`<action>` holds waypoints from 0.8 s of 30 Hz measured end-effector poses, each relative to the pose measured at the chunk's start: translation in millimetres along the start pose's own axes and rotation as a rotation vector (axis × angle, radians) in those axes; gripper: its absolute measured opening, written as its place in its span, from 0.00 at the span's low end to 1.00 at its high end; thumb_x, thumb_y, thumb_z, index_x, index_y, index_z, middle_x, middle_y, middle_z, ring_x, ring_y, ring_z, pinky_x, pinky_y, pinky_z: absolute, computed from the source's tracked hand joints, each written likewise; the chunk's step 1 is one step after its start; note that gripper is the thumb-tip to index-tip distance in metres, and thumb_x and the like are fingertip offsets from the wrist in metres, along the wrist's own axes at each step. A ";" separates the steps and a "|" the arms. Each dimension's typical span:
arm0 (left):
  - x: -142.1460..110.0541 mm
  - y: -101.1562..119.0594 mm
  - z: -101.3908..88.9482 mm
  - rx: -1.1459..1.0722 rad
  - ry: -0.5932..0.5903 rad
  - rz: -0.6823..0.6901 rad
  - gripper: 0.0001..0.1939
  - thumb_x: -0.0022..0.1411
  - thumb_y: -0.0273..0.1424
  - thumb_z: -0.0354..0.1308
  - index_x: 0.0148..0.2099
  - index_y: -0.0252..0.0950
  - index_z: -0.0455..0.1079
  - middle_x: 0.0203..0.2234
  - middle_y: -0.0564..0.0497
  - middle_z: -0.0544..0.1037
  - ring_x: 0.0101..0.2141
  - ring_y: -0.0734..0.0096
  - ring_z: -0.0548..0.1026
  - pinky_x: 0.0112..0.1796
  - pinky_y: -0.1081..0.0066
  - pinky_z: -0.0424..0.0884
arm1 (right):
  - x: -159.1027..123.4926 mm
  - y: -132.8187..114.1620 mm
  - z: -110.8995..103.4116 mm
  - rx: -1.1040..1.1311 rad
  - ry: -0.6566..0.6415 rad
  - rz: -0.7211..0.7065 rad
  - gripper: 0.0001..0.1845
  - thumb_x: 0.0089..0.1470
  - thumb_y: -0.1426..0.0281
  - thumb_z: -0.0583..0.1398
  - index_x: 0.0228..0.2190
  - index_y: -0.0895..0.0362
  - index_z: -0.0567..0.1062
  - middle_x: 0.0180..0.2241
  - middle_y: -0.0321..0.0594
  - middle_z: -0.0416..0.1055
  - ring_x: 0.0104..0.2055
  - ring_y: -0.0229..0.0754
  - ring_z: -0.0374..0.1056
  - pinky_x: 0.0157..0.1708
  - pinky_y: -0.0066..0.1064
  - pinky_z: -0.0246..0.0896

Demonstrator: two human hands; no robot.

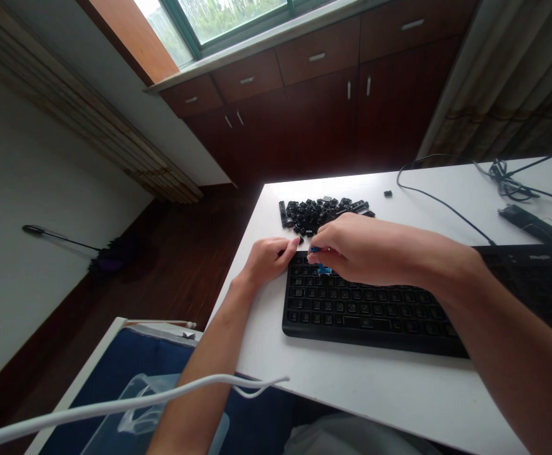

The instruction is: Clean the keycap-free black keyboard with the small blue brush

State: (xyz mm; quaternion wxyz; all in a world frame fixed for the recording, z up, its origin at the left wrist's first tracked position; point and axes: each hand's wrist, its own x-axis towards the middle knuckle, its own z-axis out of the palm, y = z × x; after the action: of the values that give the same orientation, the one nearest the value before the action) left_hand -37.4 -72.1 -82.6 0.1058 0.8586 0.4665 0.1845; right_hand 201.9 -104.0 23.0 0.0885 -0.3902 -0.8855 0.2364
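A black keyboard (365, 309) lies on the white table (361, 392). My right hand (356, 249) hovers over its top left keys, fingers pinched on a small blue tool (320, 268) that touches the keys. My left hand (269, 259) rests at the keyboard's top left corner, fingers curled, fingertips against the edge. A pile of loose black keycaps (318, 213) sits just behind both hands.
One stray keycap (388, 193) lies further back. Black cables (451, 205) and a dark flat device (534, 222) occupy the table's right rear. A white cable (128, 401) crosses in front over a blue chair seat (128, 373). Dark wooden cabinets (323, 95) stand beyond.
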 end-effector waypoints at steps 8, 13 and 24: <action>-1.5 -8.6 4.2 -0.016 0.049 0.025 0.22 0.64 0.37 0.51 0.19 0.33 0.59 0.16 0.54 0.65 0.20 0.79 0.60 0.24 0.73 0.52 | 3.8 -8.1 -2.7 0.084 0.185 -0.152 0.17 0.62 0.67 0.51 0.30 0.59 0.76 0.27 0.40 0.73 0.27 0.35 0.62 0.29 0.29 0.50; -1.1 -6.9 5.1 -0.033 0.070 0.017 0.24 0.66 0.37 0.49 0.19 0.33 0.59 0.15 0.54 0.64 0.20 0.79 0.59 0.25 0.73 0.54 | 1.9 -5.9 -6.9 0.008 0.236 -0.094 0.18 0.63 0.64 0.50 0.24 0.58 0.70 0.23 0.37 0.69 0.23 0.33 0.56 0.26 0.30 0.44; 0.8 2.2 -2.6 -0.047 0.019 0.002 0.24 0.66 0.40 0.48 0.21 0.33 0.67 0.17 0.51 0.70 0.20 0.77 0.61 0.25 0.74 0.57 | 2.3 -0.5 2.3 -0.061 0.029 -0.074 0.18 0.62 0.64 0.50 0.26 0.57 0.73 0.25 0.40 0.71 0.24 0.35 0.59 0.27 0.30 0.46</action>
State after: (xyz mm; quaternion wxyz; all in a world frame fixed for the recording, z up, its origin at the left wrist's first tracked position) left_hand -36.4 -72.7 -79.3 0.1212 0.8546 0.4621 0.2035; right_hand 199.2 -103.4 21.2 0.0983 -0.3632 -0.9046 0.2002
